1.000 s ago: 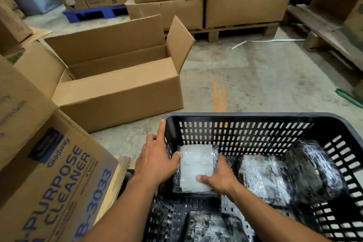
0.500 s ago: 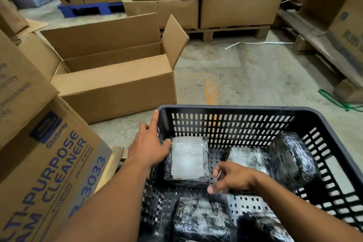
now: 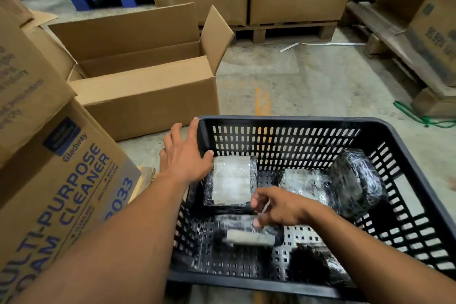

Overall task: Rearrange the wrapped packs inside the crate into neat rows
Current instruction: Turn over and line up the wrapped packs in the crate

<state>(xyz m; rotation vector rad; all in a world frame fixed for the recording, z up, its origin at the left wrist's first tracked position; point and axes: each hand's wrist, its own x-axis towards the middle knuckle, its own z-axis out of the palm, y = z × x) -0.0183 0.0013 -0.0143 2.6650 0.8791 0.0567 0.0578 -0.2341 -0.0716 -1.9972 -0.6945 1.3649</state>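
Observation:
A black slotted crate [image 3: 283, 119] stands on the floor in front of me and holds several film-wrapped packs. One pack with a pale top [image 3: 232, 180] lies flat in the far-left corner. A second [image 3: 303, 182] lies beside it, and a dark one [image 3: 355, 180] leans tilted against the right wall. My left hand [image 3: 182, 158] rests over the crate's left rim with fingers spread and the thumb against the corner pack. My right hand [image 3: 278, 207] pinches the edge of the near-left pack [image 3: 246, 236], which is blurred and tipped up. Another dark pack [image 3: 313, 264] lies near the front under my right arm.
An open cardboard box [image 3: 148, 91] sits just beyond the crate on the left. A printed foam-cleaner carton [image 3: 61, 180] stands close at my left. Stacked cartons on a pallet [image 3: 271, 0] line the back, a wooden pallet [image 3: 385, 39] and a green strap [image 3: 424, 118] lie at right.
My right hand left the corner pack and moved toward me onto the near-left pack, which has tipped up from lying flat. My left hand stays at the rim.

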